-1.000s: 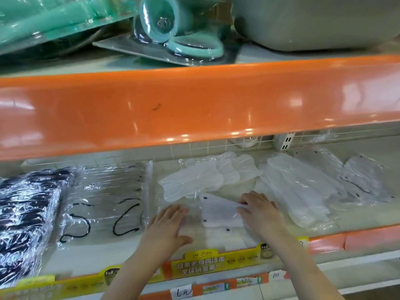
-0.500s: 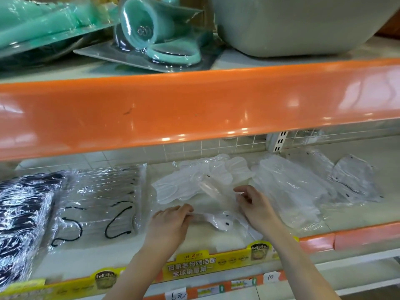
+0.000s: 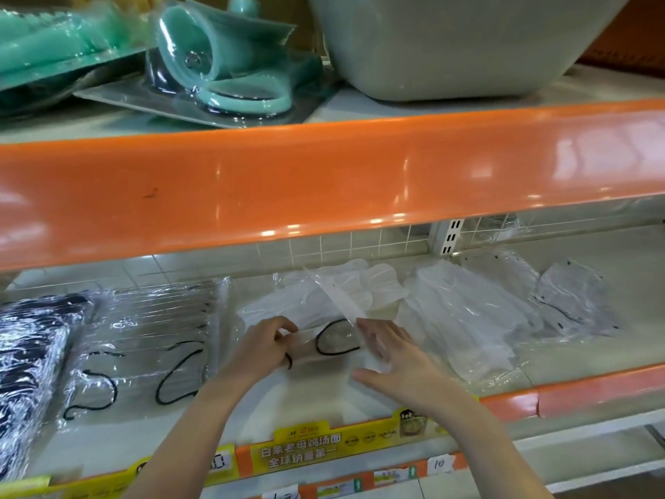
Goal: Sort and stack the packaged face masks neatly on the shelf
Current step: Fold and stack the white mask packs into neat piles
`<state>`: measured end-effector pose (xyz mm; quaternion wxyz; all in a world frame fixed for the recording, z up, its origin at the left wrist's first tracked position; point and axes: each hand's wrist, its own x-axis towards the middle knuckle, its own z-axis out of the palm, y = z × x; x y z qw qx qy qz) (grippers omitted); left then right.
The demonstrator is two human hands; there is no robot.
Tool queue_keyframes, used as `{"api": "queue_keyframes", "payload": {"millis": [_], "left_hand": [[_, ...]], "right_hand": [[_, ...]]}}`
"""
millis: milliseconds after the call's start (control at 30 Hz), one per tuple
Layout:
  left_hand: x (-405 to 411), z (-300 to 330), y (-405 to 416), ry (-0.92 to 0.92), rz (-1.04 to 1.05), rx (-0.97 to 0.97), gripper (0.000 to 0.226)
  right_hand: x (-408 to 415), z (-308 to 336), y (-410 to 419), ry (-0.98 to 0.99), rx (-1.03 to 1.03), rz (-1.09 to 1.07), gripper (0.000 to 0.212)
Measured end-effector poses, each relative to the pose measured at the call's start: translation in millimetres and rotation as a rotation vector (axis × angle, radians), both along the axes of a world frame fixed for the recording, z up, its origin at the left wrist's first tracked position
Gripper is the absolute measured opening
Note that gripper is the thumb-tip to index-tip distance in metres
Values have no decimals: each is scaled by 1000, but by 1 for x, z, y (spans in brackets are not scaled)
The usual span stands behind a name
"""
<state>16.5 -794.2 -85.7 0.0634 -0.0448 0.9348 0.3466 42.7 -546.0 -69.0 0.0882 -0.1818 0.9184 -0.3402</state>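
Note:
A clear-wrapped mask pack with black ear loops (image 3: 336, 342) lies on the shelf (image 3: 575, 361) between my hands. My left hand (image 3: 261, 349) pinches its left edge with curled fingers. My right hand (image 3: 390, 358) lies on its right side with the fingers spread flat. Behind it sits a loose pile of white mask packs (image 3: 345, 293). A neat stack of clear packs with black loops (image 3: 151, 340) lies to the left. More white packs (image 3: 464, 318) spread out to the right.
Dark mask packs (image 3: 32, 358) fill the far left. Two loose clear packs (image 3: 572, 300) lie at the far right. An orange upper shelf edge (image 3: 324, 181) overhangs closely. A yellow and orange price strip (image 3: 306, 450) runs along the front edge.
The pack between my hands has been turned over, and its black ear loop now shows. My left hand went from lying flat to pinching the pack's edge. My right hand flattened onto it.

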Motion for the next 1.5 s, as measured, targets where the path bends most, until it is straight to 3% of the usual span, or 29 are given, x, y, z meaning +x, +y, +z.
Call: {"api": "queue_keyframes", "payload": {"millis": [133, 233, 333, 500, 733, 833, 1000, 1133, 1300, 1500], "left_hand": [[6, 7, 10, 95, -3, 0, 11], [16, 8, 24, 210, 13, 29, 19], [28, -2, 38, 342, -27, -62, 16], [41, -23, 55, 386, -80, -131, 15], [46, -26, 69, 439, -177, -139, 20], [47, -16, 81, 464, -222, -139, 24], [51, 6, 112, 606, -313, -196, 15], [46, 16, 132, 596, -305, -185, 16], [26, 23, 167, 361, -319, -206, 31], [8, 22, 215, 217, -438, -241, 33]], "right_hand": [[-9, -15, 7, 79, -100, -246, 39], [-15, -10, 19, 116, -300, -403, 41], [-20, -4, 30, 137, -436, -470, 41], [-29, -6, 41, 143, -571, -500, 41], [-21, -7, 37, 180, -404, -298, 43], [-18, -18, 27, 179, -247, -164, 32], [-13, -37, 19, 153, 140, 109, 64], [-11, -34, 36, 188, 3, 28, 53], [-20, -33, 80, 315, 20, -241, 29], [-30, -33, 126, 362, 144, -432, 33]]}}
